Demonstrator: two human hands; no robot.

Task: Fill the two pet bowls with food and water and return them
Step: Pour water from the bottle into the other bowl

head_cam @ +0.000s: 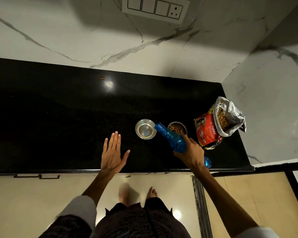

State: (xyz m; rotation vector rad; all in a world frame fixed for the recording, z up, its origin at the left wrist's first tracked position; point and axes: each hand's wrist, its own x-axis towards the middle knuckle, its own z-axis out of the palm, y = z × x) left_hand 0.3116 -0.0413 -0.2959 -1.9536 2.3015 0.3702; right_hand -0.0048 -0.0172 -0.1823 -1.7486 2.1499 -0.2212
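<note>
At the left of centre in the frame, the left hand [113, 152] lies spread flat over the black counter [50, 121], fingers extended and apart, thumb angled out toward the right, with nothing in its grasp; whether the palm touches the stone I cannot tell. Just right of its fingertips, near the middle of the frame, stands a small steel bowl [145, 129], upright, with a clear shine at its bottom that may be water, though this is hard to confirm. Right beside it, a blue plastic bottle [172, 139] is tilted with its open neck pointing toward the upper left, the mouth at the right rim of that bowl. The right hand [190, 152] is wrapped around the bottle's wide body, fingers closed on it, with the bottle's base showing below the wrist near the counter's front edge. Behind the bottle neck sits a second steel bowl [177, 128], filled with brown kibble. Further right, near the counter's right end, an open red puppy food bag [213, 129] stands with its silver lining folded out and kibble visible inside. A marble wall [76, 40] rises behind, with a switch plate [155, 8] at the top.
</note>
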